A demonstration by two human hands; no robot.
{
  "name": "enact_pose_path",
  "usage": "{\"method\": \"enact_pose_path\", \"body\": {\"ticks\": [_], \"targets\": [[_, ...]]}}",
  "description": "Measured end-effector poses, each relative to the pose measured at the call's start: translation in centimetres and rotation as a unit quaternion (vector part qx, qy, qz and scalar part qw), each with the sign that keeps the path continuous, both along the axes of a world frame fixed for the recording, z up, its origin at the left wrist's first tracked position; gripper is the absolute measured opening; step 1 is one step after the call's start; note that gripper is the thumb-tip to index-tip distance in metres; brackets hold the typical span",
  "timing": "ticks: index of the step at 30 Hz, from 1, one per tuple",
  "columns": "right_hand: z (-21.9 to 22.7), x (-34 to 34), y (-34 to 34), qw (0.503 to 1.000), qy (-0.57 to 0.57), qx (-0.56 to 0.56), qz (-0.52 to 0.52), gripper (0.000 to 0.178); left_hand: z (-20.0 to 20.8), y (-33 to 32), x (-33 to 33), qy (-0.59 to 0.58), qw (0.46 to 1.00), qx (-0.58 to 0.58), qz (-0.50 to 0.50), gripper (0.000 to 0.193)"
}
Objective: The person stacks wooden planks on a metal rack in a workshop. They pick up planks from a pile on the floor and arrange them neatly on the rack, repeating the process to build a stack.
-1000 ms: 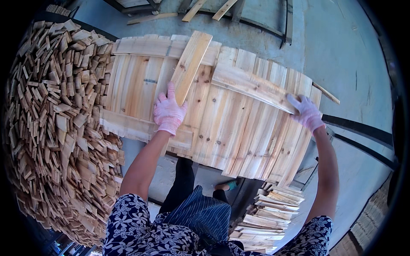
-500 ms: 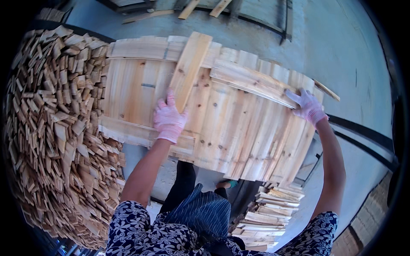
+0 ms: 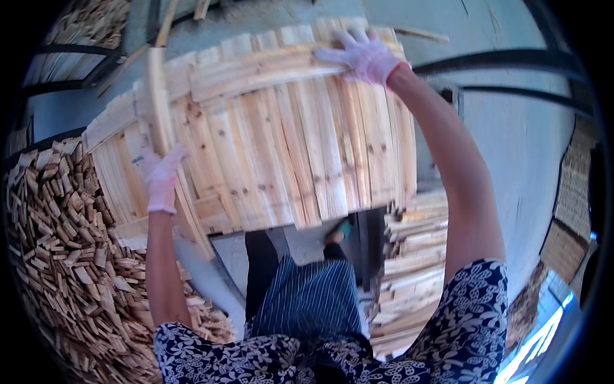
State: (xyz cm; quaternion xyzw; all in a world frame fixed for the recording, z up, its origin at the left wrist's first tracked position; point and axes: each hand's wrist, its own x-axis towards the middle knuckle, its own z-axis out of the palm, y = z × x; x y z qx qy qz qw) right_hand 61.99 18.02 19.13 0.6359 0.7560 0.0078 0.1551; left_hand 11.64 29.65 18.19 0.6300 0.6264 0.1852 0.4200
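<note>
A row of pale wooden slats (image 3: 256, 153) lies side by side before me as a wide panel. A long board (image 3: 256, 69) lies crosswise along its far edge. My right hand (image 3: 364, 56), in a pinkish-white glove, rests flat with fingers spread on the right end of that far board. My left hand (image 3: 162, 178), gloved alike, grips a plank (image 3: 155, 96) on the panel's left part. This plank appears turned up on its narrow edge, running from the far edge past the near one. Motion blurs the left fingers somewhat.
A big heap of short wood pieces (image 3: 83, 275) fills the left side. Stacked slats (image 3: 412, 256) stand near right, below the panel. Dark metal bars (image 3: 499, 62) extend at the right. A loose strip (image 3: 422, 34) sticks out beyond the far right corner.
My view has swung right, so the panel sits further left. The plank in my left hand has turned from flat onto its edge and now reaches past the near edge. My right fingers have spread.
</note>
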Motion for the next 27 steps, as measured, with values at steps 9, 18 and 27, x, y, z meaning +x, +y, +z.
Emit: {"method": "enact_pose_path", "body": {"ticks": [9, 18, 27], "targets": [[-6.1, 2.1, -24.3, 0.684, 0.349, 0.057, -0.638, 0.068, 7.6, -30.0, -3.0, -0.408, 0.774, -0.44, 0.202, 0.067], [-9.2, 2.2, -23.1, 0.701, 0.445, 0.047, -0.555, 0.068, -9.1, -45.8, 11.0, -0.574, 0.49, -0.545, 0.364, 0.044], [-10.9, 2.4, -23.4, 0.762, 0.373, 0.083, -0.522, 0.064, -9.6, -44.5, 14.7, -0.641, 0.448, -0.511, 0.357, 0.043]]}}
